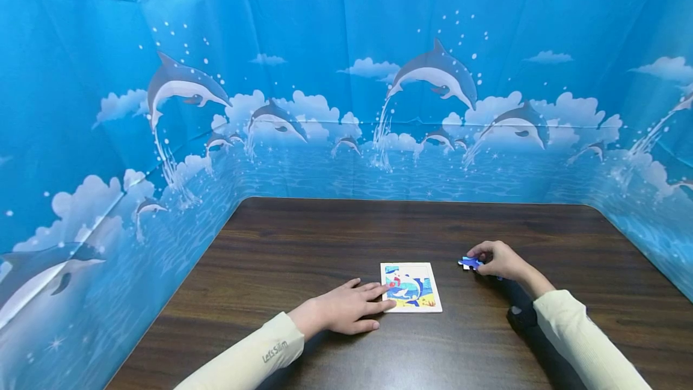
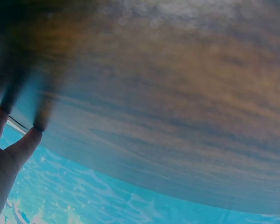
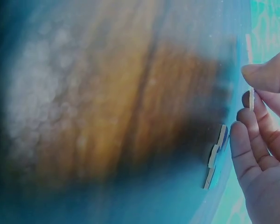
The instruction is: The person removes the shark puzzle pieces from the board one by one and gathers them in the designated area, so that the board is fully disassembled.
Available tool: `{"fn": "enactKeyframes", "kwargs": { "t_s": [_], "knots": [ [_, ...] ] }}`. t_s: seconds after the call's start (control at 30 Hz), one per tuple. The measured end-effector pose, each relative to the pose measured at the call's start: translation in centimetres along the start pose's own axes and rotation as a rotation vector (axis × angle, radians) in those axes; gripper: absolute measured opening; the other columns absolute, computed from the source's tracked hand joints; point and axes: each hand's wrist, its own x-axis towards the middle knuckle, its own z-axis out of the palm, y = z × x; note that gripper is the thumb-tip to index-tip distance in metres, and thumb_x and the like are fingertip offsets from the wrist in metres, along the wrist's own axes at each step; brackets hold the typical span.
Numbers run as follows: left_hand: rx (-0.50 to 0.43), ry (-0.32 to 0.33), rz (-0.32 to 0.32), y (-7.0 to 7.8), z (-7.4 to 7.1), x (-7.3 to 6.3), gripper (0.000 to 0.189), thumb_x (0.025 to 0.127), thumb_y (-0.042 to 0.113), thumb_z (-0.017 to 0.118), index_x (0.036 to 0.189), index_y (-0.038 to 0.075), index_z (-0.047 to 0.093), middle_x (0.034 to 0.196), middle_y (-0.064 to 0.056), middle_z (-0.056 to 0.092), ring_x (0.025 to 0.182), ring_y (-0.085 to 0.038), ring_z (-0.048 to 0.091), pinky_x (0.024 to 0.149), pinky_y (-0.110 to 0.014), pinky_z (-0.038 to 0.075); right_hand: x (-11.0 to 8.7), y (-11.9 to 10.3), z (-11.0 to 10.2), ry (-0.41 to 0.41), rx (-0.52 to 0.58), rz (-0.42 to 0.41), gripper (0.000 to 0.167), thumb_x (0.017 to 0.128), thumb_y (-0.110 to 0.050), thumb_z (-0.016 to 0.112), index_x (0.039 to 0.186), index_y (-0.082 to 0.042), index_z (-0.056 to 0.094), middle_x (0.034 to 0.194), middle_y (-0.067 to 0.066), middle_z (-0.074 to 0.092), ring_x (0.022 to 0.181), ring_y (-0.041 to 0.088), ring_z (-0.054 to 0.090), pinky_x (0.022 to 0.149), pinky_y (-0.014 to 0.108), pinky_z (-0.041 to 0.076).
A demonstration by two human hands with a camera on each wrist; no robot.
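My right hand point(image 1: 500, 260) pinches a blue-and-white jigsaw piece point(image 1: 470, 262) between thumb and fingers, to the right of the puzzle board. In the right wrist view this piece point(image 3: 251, 99) shows edge-on as a thin pale strip. Several more jigsaw pieces point(image 3: 214, 156) lie on the table just beside the curled fingers there; in the head view the hand mostly hides them. With fingers spread and fairly straight, my left hand point(image 1: 349, 309) rests at the left edge of the white-framed puzzle board point(image 1: 408, 265). A dolphin picture fills much of the board.
The dark wood-grain table point(image 1: 303, 239) has rounded far corners. A blue curtain point(image 1: 325, 35) printed with dolphins, clouds and water stands along its back and sides. A black device point(image 1: 522, 316) sits at my right wrist, low over the table.
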Motion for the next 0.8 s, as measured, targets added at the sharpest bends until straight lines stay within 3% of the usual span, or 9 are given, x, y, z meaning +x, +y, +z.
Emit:
{"fn": "enactKeyframes", "kwargs": {
  "t_s": [0.43,0.6,0.8],
  "knots": [
    [0.007,0.0,-0.005,0.08,-0.22,-0.12,0.052,0.1,0.044,0.033,0.15,0.032,0.022,0.157,0.0,0.021,0.144,-0.015,0.026,0.111,-0.049,0.03,0.06,0.02,0.07,0.001,-0.009,-0.024,0.031,0.071,0.001,0.07,0.102,0.005,0.068,0.093,0.014,0.063,0.079,0.019,0.05,0.059,0.025,0.043],
    [-0.011,-0.01,-0.006,0.13,-0.3,-0.16,0.052,0.1,0.044,0.033,0.15,0.032,0.022,0.157,0.0,0.021,0.144,-0.016,0.025,0.112,-0.049,0.03,0.08,-0.21,0.11,0.018,0.022,-0.007,0.032,0.072,-0.002,0.072,0.104,0.003,0.067,0.099,0.017,0.064,0.084,0.021,0.053,0.063,0.026,0.047],
    [-0.008,-0.003,-0.008,0.04,-0.09,-0.12,0.052,0.1,0.045,0.032,0.15,0.032,0.021,0.157,0.0,0.021,0.144,-0.016,0.025,0.112,-0.049,0.03,0.3,-0.66,0.16,0.051,0.123,0.032,0.043,0.076,-0.009,0.071,0.116,0.002,0.06,0.113,0.021,0.061,0.098,0.027,0.057,0.078,0.036,0.053]
  ]
}}
